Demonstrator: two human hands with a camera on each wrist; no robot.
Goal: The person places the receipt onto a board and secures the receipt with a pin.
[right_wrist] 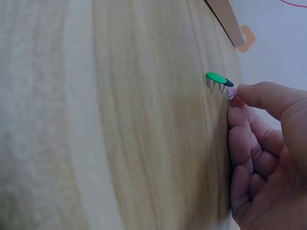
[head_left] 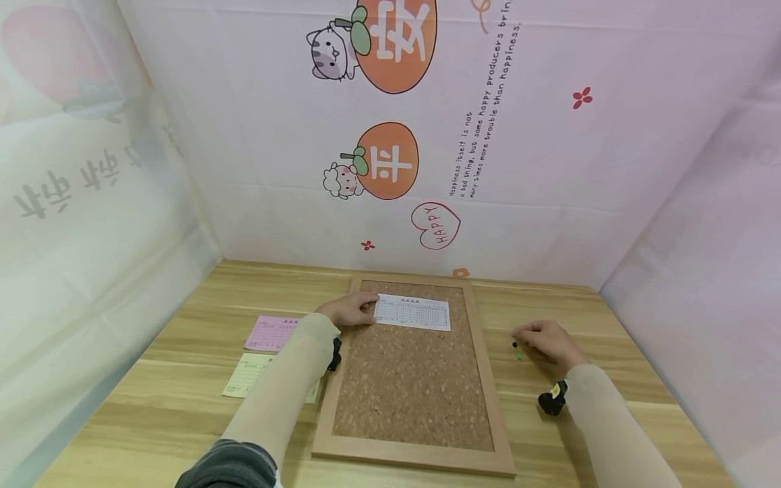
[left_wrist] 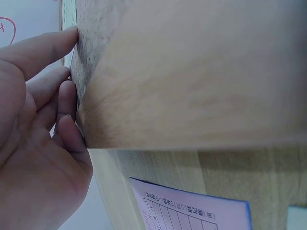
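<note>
A white printed form (head_left: pixel 412 312) lies across the upper part of a wood-framed corkboard (head_left: pixel 415 393). My left hand (head_left: pixel 349 310) rests at the form's left end, thumb and forefinger spread apart with their tips on it. In the left wrist view the other fingers of that hand (left_wrist: pixel 43 115) are bent against the board. Right of the board, my right hand (head_left: pixel 552 342) is low over the table and pinches a small pale purple thumbtack (right_wrist: pixel 232 90) between thumb and forefinger. Close beside its fingertips are a green thumbtack (right_wrist: pixel 216 77) and a black thumbtack (right_wrist: pixel 229 83).
Left of the board lie a pink form pad (head_left: pixel 268 333) and a yellow form pad (head_left: pixel 244 375), both partly behind the left forearm. The wooden table (head_left: pixel 152 407) meets printed cloth walls (head_left: pixel 525 237) at the back and sides. The board's frame (head_left: pixel 415 454) forms a raised edge.
</note>
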